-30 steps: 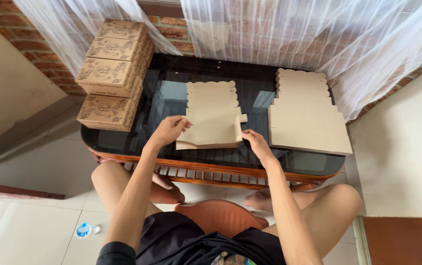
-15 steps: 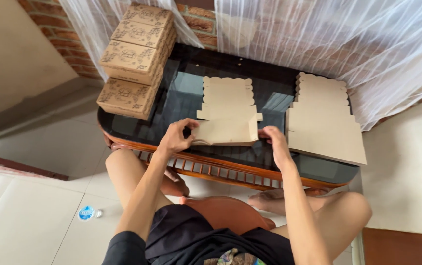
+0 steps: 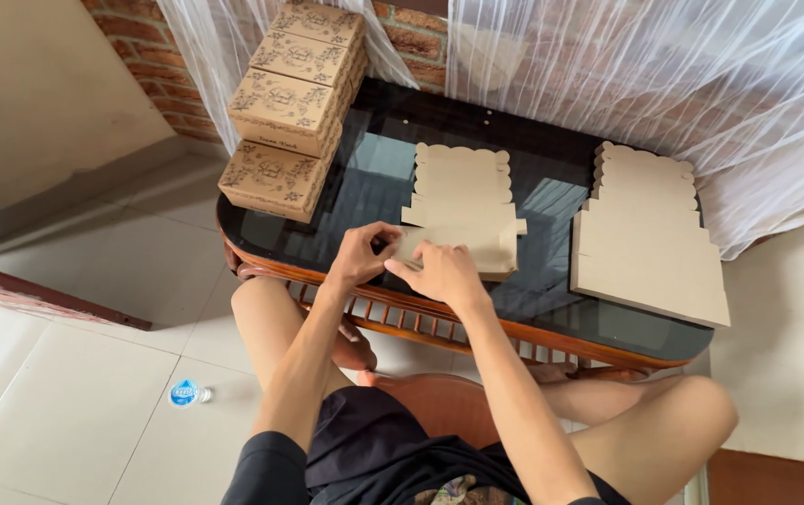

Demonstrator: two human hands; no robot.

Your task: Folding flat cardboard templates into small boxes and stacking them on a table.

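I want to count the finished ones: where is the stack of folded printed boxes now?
In the head view, the stack of folded boxes stands on the far left corner of the glass table, against the brick wall and curtain, left of both hands.

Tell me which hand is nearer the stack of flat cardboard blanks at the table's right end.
Right. The right hand presses the flat box blank mid-table, well left of that stack of flat cardboard blanks; the left hand lies farther left.

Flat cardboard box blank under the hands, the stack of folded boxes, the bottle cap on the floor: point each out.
flat cardboard box blank (image 3: 463, 201), head view, upper panel.
stack of folded boxes (image 3: 291, 103), head view, lid.
bottle cap (image 3: 184, 394), head view, top.
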